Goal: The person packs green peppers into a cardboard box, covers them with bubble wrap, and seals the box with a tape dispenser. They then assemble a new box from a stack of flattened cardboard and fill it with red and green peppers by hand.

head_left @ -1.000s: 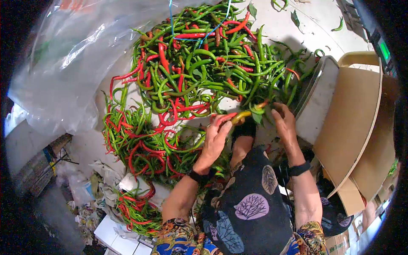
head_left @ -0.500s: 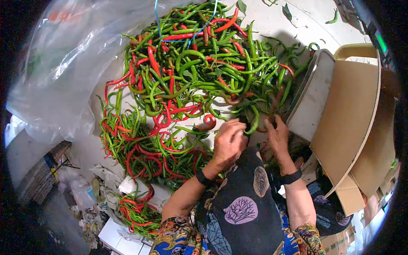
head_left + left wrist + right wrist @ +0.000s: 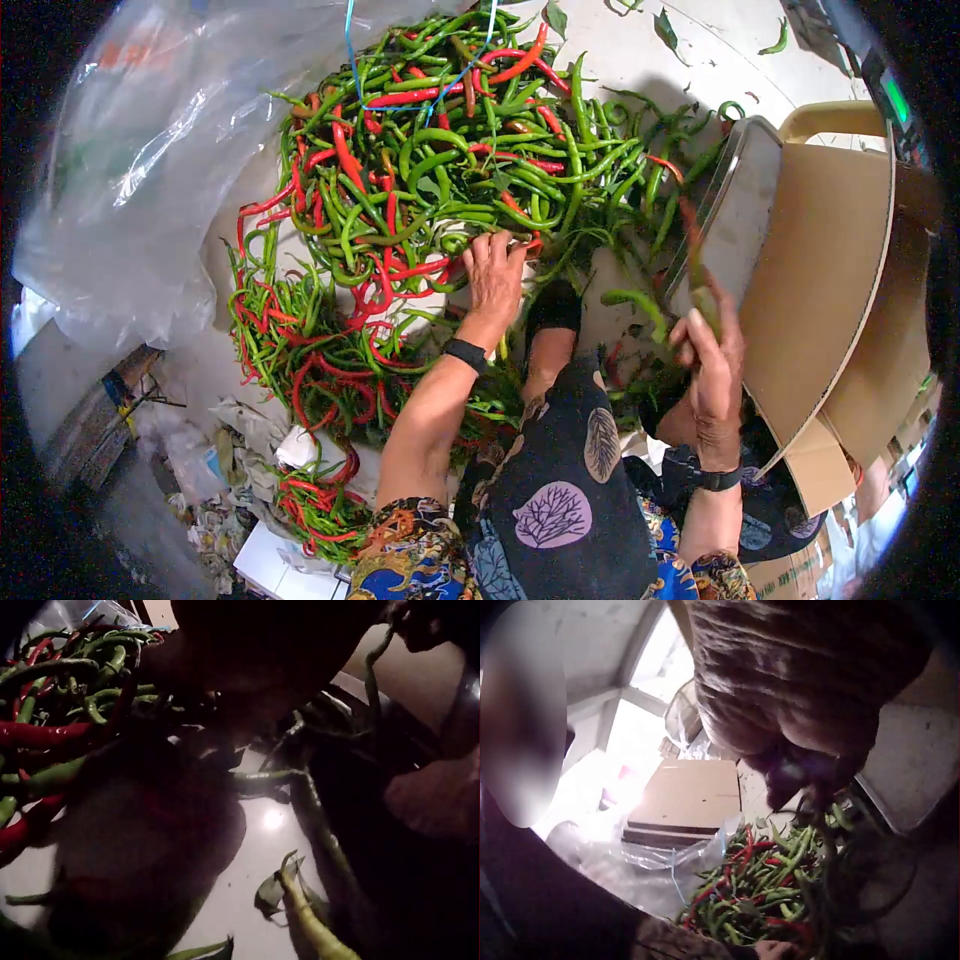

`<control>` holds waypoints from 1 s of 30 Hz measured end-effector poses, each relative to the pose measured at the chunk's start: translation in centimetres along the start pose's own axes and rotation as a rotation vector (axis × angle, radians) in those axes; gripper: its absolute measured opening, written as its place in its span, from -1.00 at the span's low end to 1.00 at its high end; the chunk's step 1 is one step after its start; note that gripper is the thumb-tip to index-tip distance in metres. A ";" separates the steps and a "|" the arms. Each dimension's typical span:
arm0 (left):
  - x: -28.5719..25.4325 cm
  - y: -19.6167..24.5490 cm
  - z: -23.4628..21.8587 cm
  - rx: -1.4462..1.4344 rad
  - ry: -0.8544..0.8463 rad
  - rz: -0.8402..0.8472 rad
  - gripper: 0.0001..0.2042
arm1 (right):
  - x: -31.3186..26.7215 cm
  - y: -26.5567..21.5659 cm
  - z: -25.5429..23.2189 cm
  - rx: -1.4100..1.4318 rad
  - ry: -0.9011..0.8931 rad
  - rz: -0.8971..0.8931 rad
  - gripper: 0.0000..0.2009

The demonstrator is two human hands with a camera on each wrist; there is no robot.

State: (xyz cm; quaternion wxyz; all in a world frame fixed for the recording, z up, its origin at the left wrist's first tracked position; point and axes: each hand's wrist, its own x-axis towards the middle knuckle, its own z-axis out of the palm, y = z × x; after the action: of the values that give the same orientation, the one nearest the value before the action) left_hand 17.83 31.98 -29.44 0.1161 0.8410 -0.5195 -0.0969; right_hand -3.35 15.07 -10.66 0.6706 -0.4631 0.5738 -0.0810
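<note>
My left hand [image 3: 495, 280] reaches over the lower edge of a large pile of red and green chili peppers [image 3: 430, 160]. Its fingertips touch peppers beside a reddish one; whether they grip any I cannot tell. Farther right, my right hand [image 3: 712, 375] holds long chili peppers [image 3: 700, 275], brownish red and green, blurred and pointing up past its fingers. A curved green chili pepper [image 3: 640, 305] shows just left of its thumb. The right wrist view has dark, thin peppers hanging below the fingers. In the dark left wrist view, a pale green chili pepper [image 3: 311, 922] lies on the white surface.
An opened cardboard box [image 3: 820, 270] stands to the right, beside a grey-white tray-like panel [image 3: 735, 220]. Clear plastic sheeting [image 3: 150, 150] covers the upper left. A second pepper heap [image 3: 300, 340] lies at left, with a smaller bunch [image 3: 320, 510] below. Blue string [image 3: 350, 45] crosses the pile.
My left hand has moved away from the right hand, up and left onto the pile's edge. The right hand has swung right toward the box, carrying peppers. The view has shifted slightly.
</note>
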 end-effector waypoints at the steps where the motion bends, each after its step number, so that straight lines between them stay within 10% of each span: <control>1: 0.0 0.2 -0.5 -0.028 -0.024 0.003 -0.75 | 0.0 -0.2 0.4 -0.249 0.216 -0.111 -0.45; 5: 0.9 3.7 -5.8 -0.402 0.053 -0.073 -0.76 | 0.2 0.5 1.6 -0.322 0.016 -0.071 -0.36; 6: 0.9 4.6 -6.9 -0.607 0.050 -0.104 -0.77 | 0.4 -0.2 2.3 -0.168 -0.085 0.180 -0.33; 12: 1.9 10.2 -9.6 -0.910 -0.106 0.241 -0.74 | 4.5 4.3 5.1 0.164 -0.155 -0.009 -0.36; 15: 6.7 7.1 -8.3 -0.596 0.142 0.223 -0.79 | 5.5 5.6 2.7 0.330 0.068 0.051 -0.57; 21: 10.5 2.6 -2.4 0.165 -0.062 0.274 -0.64 | 3.4 5.2 1.2 0.299 -0.006 0.072 -0.57; 26: 4.2 4.7 -4.7 -0.097 -0.661 0.344 -0.85 | 3.7 8.3 0.2 0.386 -0.021 0.113 -0.57; 28: 6.2 6.6 -6.1 -0.101 -0.665 0.254 -0.80 | 3.9 8.9 0.2 0.331 -0.023 0.149 -0.56; 30: 10.2 8.2 -5.7 -0.259 -0.280 0.200 -0.70 | 4.1 9.7 0.4 0.237 -0.051 0.156 -0.54</control>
State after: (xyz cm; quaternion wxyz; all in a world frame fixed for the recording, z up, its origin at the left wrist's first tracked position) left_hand 16.98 19.80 -21.96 0.1589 0.7418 -0.5945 -0.2666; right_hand -5.74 18.08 -20.48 0.7391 -0.3367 0.5772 -0.0840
